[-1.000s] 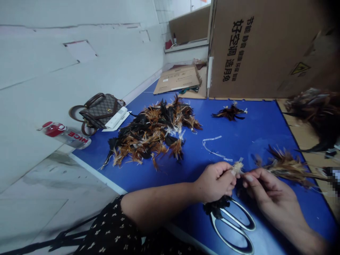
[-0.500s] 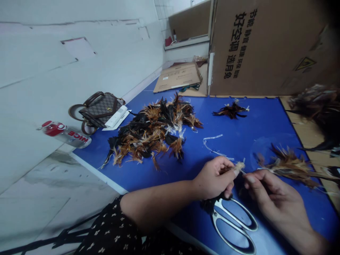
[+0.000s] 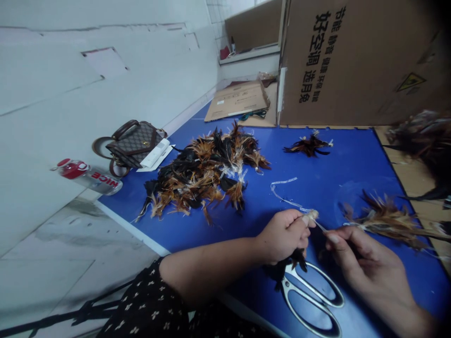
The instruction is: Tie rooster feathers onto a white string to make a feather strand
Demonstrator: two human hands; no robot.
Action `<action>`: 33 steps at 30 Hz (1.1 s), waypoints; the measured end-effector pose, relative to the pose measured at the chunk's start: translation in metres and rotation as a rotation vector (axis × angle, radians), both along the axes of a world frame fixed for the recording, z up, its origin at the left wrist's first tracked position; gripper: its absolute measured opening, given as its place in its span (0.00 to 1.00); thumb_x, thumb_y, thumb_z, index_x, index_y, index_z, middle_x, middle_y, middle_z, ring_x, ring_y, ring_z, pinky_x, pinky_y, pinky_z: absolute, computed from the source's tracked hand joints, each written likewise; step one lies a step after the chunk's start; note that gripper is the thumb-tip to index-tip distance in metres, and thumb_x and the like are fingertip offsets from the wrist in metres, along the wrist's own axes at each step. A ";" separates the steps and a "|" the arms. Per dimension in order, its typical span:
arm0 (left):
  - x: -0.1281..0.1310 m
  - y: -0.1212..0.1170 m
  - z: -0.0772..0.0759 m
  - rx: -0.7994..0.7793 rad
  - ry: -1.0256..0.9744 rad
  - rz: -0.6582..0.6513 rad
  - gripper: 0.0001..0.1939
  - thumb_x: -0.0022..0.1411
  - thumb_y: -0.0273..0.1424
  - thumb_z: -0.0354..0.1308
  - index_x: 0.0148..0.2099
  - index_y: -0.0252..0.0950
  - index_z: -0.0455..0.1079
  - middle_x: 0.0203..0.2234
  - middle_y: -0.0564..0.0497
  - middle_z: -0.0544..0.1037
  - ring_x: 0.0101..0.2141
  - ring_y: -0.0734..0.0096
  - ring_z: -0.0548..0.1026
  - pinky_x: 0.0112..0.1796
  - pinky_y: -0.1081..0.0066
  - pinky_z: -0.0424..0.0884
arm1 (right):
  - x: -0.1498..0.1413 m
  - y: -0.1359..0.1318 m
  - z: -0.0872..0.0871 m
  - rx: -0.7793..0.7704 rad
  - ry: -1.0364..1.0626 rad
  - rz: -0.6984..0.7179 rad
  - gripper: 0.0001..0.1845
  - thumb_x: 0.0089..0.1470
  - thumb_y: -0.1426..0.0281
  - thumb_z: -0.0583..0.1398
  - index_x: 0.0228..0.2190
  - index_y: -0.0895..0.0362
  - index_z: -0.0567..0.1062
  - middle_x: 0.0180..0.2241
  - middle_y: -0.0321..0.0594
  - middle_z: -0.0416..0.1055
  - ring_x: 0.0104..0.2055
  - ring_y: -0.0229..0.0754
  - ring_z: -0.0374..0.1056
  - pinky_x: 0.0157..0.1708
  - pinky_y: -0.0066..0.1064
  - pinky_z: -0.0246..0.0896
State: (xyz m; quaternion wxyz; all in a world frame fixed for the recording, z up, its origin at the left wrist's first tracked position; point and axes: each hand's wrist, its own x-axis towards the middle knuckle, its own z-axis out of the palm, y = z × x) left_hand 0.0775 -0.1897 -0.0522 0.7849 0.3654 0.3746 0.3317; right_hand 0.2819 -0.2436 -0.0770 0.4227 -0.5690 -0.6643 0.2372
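Blue tabletop (image 3: 352, 145), feather bundle (image 3: 312, 214) between left fingers (image 3: 299, 226)

Pale wall (image 3: 42, 141) at left, long seam (image 3: 88, 31) and rectangular patch (image 3: 107, 62) on it; blue tabletop (image 3: 260, 202), light edging (image 3: 141, 236); tall printed cardboard panel (image 3: 366, 70) behind; cool light, brightest top centre

Brown patterned handbag (image 3: 131, 144), clear red-capped bottle (image 3: 88, 176) nearby, printed cardboard panel (image 3: 359, 61), pale wall (image 3: 158, 75)

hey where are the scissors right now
In the head view, the scissors lie lower right on the blue table, below the left hand, with dark feathers over the blade end.
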 end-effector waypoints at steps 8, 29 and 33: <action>-0.016 0.010 0.015 -0.247 -0.391 -0.180 0.19 0.65 0.39 0.76 0.44 0.35 0.71 0.26 0.60 0.61 0.20 0.82 0.52 0.21 0.77 0.50 | 0.005 0.006 0.004 0.049 -0.057 -0.137 0.21 0.72 0.50 0.63 0.32 0.50 0.79 0.23 0.32 0.74 0.22 0.37 0.68 0.25 0.29 0.63; -0.017 0.006 0.015 -0.103 -0.380 -0.387 0.26 0.65 0.52 0.76 0.43 0.34 0.74 0.23 0.61 0.56 0.20 0.82 0.49 0.24 0.73 0.44 | 0.010 0.007 0.009 -0.021 -0.006 -0.187 0.24 0.70 0.45 0.63 0.32 0.50 0.79 0.25 0.34 0.78 0.24 0.39 0.72 0.24 0.29 0.65; -0.008 0.006 0.010 -0.054 -0.213 -0.141 0.26 0.66 0.52 0.74 0.43 0.36 0.70 0.24 0.62 0.59 0.21 0.83 0.50 0.24 0.76 0.45 | 0.007 -0.003 0.007 0.075 -0.015 -0.195 0.18 0.71 0.51 0.65 0.35 0.49 0.80 0.27 0.34 0.79 0.24 0.39 0.72 0.26 0.30 0.66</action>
